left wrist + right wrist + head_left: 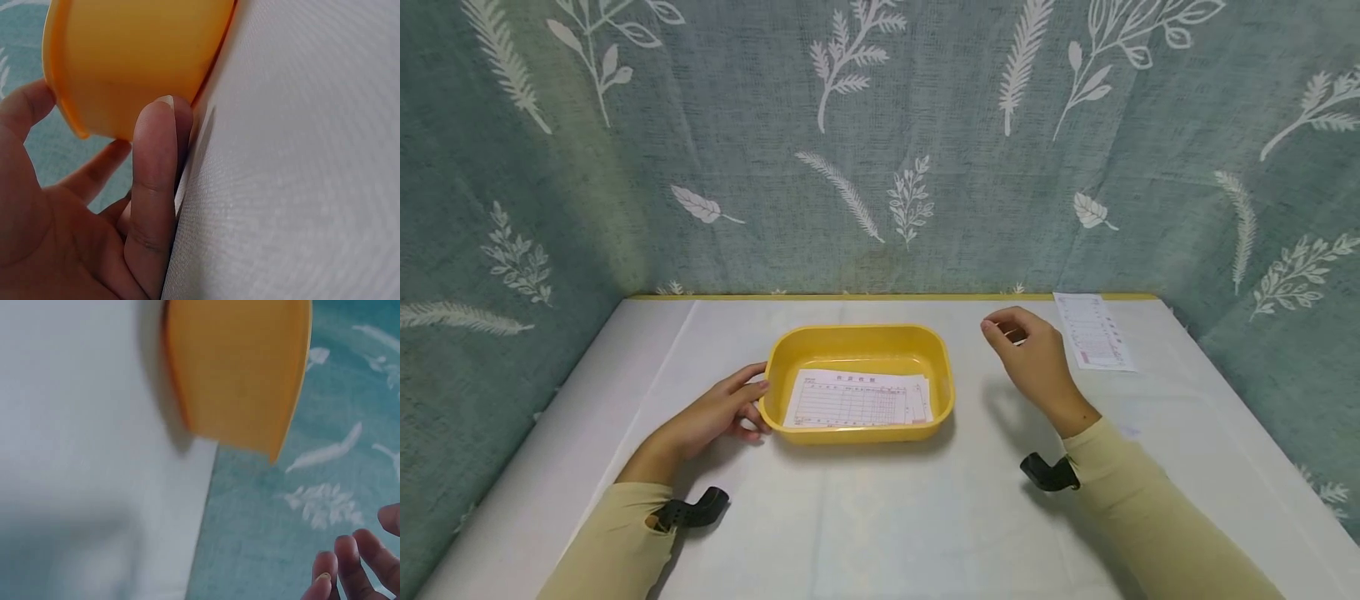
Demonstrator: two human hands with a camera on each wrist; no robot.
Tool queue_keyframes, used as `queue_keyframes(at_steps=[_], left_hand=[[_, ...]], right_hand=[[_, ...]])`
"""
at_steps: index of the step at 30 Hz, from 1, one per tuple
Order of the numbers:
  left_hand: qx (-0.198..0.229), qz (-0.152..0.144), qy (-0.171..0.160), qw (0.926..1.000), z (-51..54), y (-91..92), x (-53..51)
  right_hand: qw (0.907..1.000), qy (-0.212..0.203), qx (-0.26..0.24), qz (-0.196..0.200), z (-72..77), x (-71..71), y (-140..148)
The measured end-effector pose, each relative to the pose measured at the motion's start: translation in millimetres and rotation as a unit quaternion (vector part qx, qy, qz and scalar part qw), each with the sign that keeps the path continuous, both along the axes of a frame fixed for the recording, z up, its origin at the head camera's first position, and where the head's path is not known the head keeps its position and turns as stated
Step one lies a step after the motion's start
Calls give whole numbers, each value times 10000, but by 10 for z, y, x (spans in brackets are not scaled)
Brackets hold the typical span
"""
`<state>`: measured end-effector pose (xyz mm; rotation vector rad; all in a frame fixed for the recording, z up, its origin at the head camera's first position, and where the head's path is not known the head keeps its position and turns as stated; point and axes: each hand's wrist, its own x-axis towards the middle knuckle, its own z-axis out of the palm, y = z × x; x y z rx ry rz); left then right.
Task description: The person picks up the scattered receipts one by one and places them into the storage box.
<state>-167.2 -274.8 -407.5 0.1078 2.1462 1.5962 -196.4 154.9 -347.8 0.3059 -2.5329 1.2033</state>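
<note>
A yellow plastic tray (857, 435) sits on the white table, with printed paper slips (850, 400) lying inside it. My left hand (722, 412) is at the tray's left end. In the left wrist view, fingertips touch the rim and outer wall of the tray (137, 56), while one bent finger (155, 150) stands close to the tabletop. To the right of the tray and apart from it, my right hand (1033, 358) hovers above the table with loosely bent fingers. No held thing can be made out in the right wrist view, where fingertips (347, 550) show at the lower right.
A single printed slip (1093, 332) lies at the back right, its top reaching over the yellow back edge (850, 297) of the table. Green leaf-patterned cloth (880, 167) hangs behind and along both sides. A black wrist device (1048, 472) sits on each forearm.
</note>
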Motion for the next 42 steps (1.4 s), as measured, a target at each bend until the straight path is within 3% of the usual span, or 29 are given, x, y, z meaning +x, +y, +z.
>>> queue_keyframes(at_steps=[12,24,33,42], left_hand=[[14,-9,-45,10000,-9,1,-32],[-4,-41,-43,10000,2,-5,-36],[-23,61,-53,10000,20,6,-27],[-82,87,-91,9999,13,31,-37]], right_hand=[[9946,-883,277,-472,-106,-187,517],[9911,-972,537,-731,-181,-262,938],[9842,-1393,710,-834,-180,-328,1186],[9765,-1886,530,-895,-219,-365,1420]])
